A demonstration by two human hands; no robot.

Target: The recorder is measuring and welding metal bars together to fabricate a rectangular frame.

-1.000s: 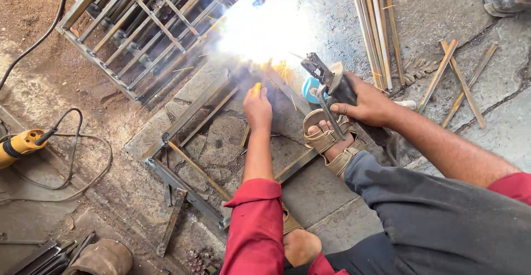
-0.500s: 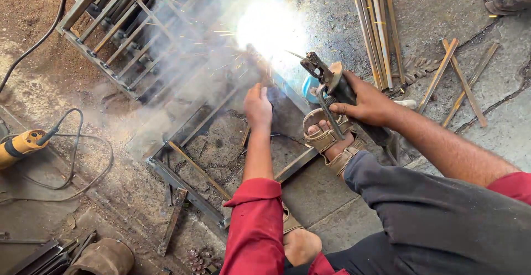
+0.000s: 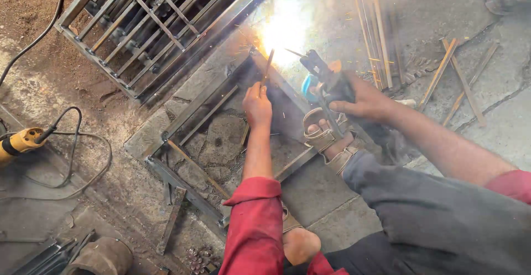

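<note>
While sparks flare at the corner of the steel frame point(image 3: 193, 106) on the ground, my right hand point(image 3: 366, 102) grips the electrode holder point(image 3: 326, 79), fingers wrapped tight around its handle, tip aimed at the glare. My left hand point(image 3: 258, 105) pinches a thin metal rod point(image 3: 267, 67) between closed fingers, its far end at the frame's bright joint. Sandalled foot point(image 3: 326, 139) rests on the frame just beside the weld.

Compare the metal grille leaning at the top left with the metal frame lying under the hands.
The grille is crowded with crossing bars; the frame is mostly open, with few bars. The left hand holds a rod over the frame; no hand touches the grille. Both are dark metal.
</note>
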